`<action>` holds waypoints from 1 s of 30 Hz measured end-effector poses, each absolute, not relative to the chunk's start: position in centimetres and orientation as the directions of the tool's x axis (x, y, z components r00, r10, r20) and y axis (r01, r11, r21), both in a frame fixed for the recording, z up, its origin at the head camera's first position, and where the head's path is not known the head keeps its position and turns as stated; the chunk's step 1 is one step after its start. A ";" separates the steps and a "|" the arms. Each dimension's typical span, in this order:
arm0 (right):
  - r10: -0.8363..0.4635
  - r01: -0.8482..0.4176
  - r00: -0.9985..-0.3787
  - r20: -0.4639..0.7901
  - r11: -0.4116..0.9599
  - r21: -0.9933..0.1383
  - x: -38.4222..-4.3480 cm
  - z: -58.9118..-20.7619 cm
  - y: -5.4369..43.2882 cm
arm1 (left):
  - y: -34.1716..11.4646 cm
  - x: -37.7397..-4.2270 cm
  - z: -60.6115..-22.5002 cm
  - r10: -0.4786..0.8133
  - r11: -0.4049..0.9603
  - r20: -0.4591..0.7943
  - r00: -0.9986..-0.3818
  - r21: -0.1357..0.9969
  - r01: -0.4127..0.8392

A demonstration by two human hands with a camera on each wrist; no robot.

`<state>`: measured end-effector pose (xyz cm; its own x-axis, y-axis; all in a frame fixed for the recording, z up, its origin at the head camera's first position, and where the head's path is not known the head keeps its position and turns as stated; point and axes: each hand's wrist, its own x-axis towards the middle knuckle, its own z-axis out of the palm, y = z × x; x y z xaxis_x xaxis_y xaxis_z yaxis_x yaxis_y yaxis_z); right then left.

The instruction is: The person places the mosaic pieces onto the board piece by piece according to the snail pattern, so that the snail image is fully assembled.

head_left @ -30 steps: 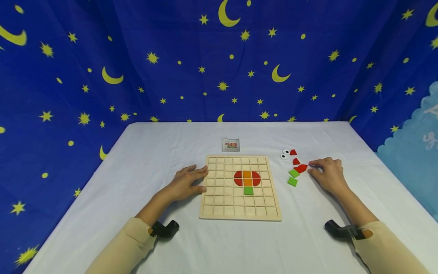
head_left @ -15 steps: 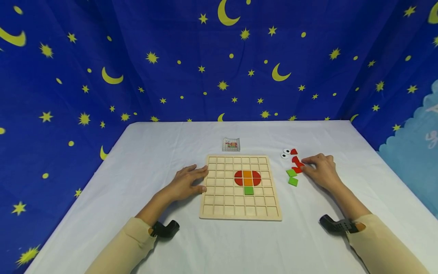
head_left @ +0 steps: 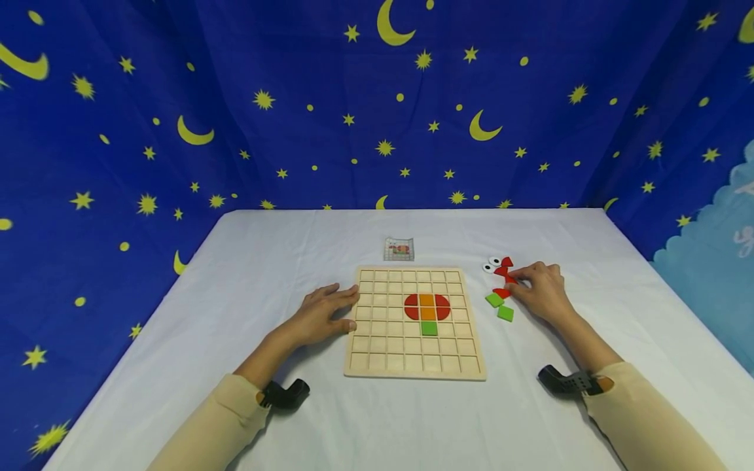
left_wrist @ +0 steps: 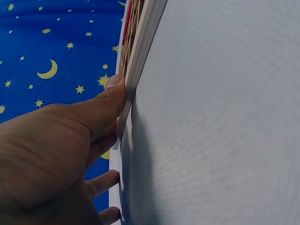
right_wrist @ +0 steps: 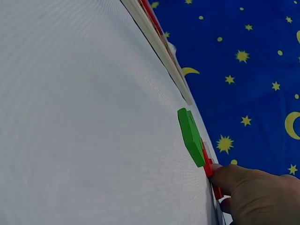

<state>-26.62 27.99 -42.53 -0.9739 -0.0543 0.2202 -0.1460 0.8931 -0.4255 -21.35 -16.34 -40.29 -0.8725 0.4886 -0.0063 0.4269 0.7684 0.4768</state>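
My left hand rests at the left edge of a square wooden grid board, thumb and fingertips on its rim. In the left wrist view its thumb presses the board's edge. Set in the board are red quarter-round tiles, orange square tiles and a green square tile. To the right of the board, my right hand pinches a red tile between thumb and forefinger, low at the table. Other red tiles lie against it, partly hidden by the fingers.
Two round eye tiles and a red tile lie just beyond the right hand. Loose green tiles lie nearer. Behind the board is a small picture card. A starry blue curtain surrounds the white table.
My right hand has moved left toward the board, shifting the red tiles left and up toward the eye tiles. One green tile has slid left. My left hand has stayed put.
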 end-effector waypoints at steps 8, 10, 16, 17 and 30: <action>-0.051 -0.148 -0.970 0.236 0.898 -0.415 -26.5 -42.8 28.2 | -16.3 -21.3 -40.3 0.491 0.768 -0.008 -0.871 0.475 0.429; -0.052 -0.151 -0.969 0.240 0.897 -0.415 -26.4 -42.8 28.3 | -16.3 -21.4 -40.3 0.491 0.769 -0.004 -0.871 0.473 0.431; -0.057 -0.158 -0.969 0.241 0.893 -0.421 -26.1 -42.8 28.8 | -16.3 -21.4 -40.3 0.492 0.768 -0.004 -0.871 0.472 0.432; -0.057 -0.158 -0.968 0.243 0.893 -0.421 -26.0 -42.8 28.9 | -16.3 -21.4 -40.3 0.492 0.768 -0.005 -0.871 0.473 0.432; -0.096 -0.219 -0.959 0.266 0.847 -0.484 -23.4 -41.9 27.2 | -16.4 -21.3 -40.3 0.490 0.768 -0.001 -0.872 0.474 0.431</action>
<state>-23.40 27.22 -41.88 -0.9591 -0.0961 0.2661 -0.2192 0.8473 -0.4839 -21.30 -16.37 -40.25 -0.8717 0.4900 -0.0007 0.4311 0.7676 0.4744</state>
